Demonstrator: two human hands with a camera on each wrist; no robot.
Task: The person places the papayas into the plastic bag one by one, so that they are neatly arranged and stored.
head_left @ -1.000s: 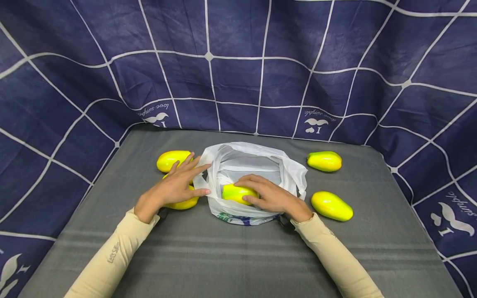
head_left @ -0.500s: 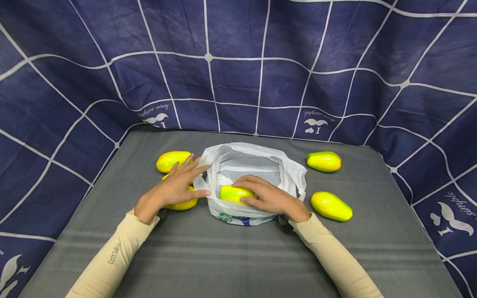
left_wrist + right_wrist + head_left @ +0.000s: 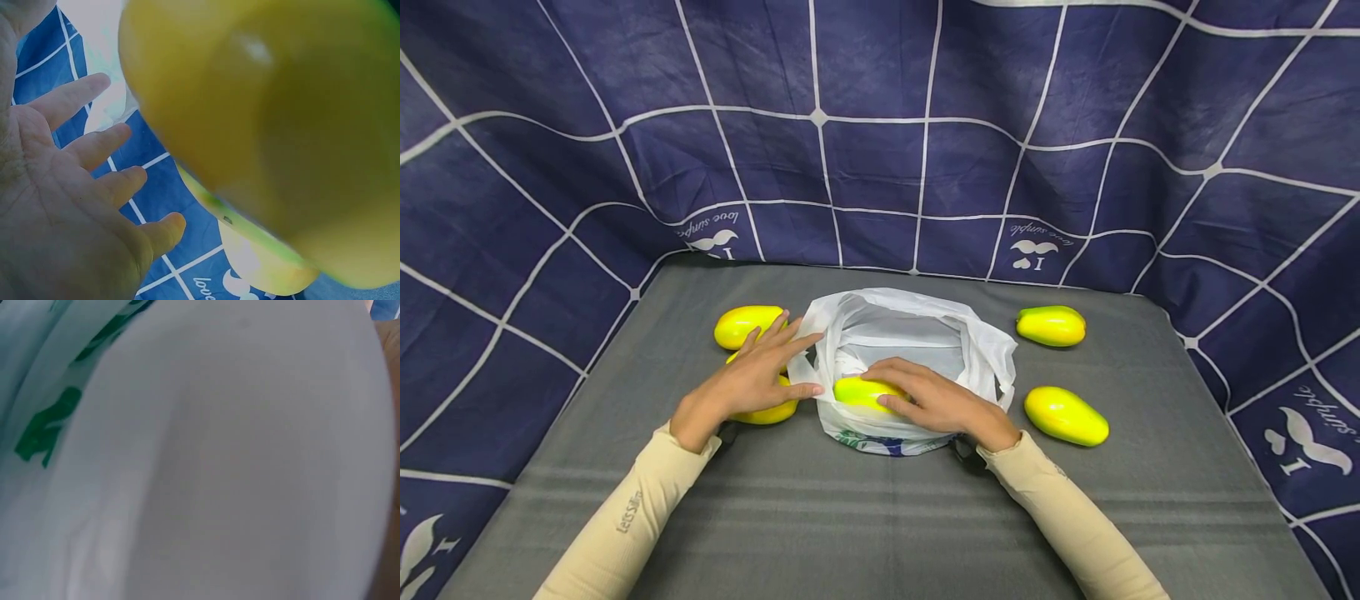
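A white plastic bag (image 3: 898, 315) lies in the middle of the table with its mouth open upward. Inside its near part, my right hand (image 3: 934, 402) grips a yellow-green papaya (image 3: 857, 392) from the right, thumb on the near side. My left hand (image 3: 752, 377), fingers straight and spread, hovers at the bag's left edge, thumb tip against or very near the plastic. Beneath and behind it are a near papaya (image 3: 775, 412), a mostly hidden one, and a far papaya (image 3: 741, 327). The left wrist view shows the palm apart from a large papaya (image 3: 250, 125). White plastic (image 3: 250, 456) fills the right wrist view.
Right of the bag lie two more papayas, a far one (image 3: 1051, 326) and a near one (image 3: 1067, 416). A grey cloth (image 3: 880, 525) covers the table. Blue curtains (image 3: 880, 150) with white grid lines stand behind and along both sides.
My right hand has shifted slightly left with the papaya, which now sits nearer the bag's left wall. The left hand has hardly moved.
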